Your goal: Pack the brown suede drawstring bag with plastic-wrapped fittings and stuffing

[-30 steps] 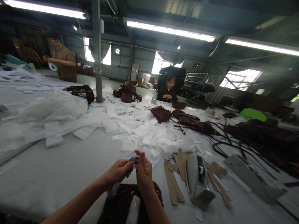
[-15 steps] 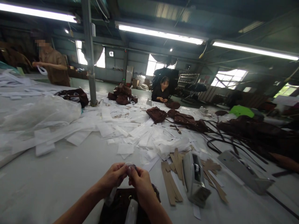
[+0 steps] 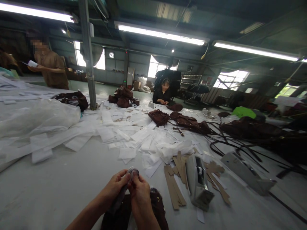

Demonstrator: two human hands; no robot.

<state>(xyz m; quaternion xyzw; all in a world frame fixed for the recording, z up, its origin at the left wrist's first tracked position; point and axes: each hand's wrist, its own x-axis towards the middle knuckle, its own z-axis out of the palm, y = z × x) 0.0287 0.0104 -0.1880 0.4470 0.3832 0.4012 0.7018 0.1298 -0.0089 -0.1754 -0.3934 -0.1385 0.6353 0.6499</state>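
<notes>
At the lower middle, a dark brown bag point(image 3: 158, 207) with brass-coloured eyelets lies on the table just below my hands. My left hand point(image 3: 119, 182) pinches a strap wrapped in pale, see-through film point(image 3: 132, 170), which bends in a small loop at the fingertips. My right hand point(image 3: 139, 191) closes on the same wrapped strap from the other side, fingertips almost meeting the left ones. A greyish wrapped length hangs below the left fingers toward the bag. My hands and forearms cover part of the bag.
Right of my hands stand a grey tape dispenser point(image 3: 199, 183) and a second dispenser point(image 3: 248, 172), with brown card strips point(image 3: 174, 188) around. White paper sheets point(image 3: 148, 143) and brown bags point(image 3: 185, 120) spread beyond. A metal post point(image 3: 88, 64) rises at left. Two co-workers are at the table's far side.
My hands stay together on the wrapped strap, turned slightly, and the right forearm now covers the pale wrapped piece over the bag. The co-worker at left now holds a white sheet-like item lower.
</notes>
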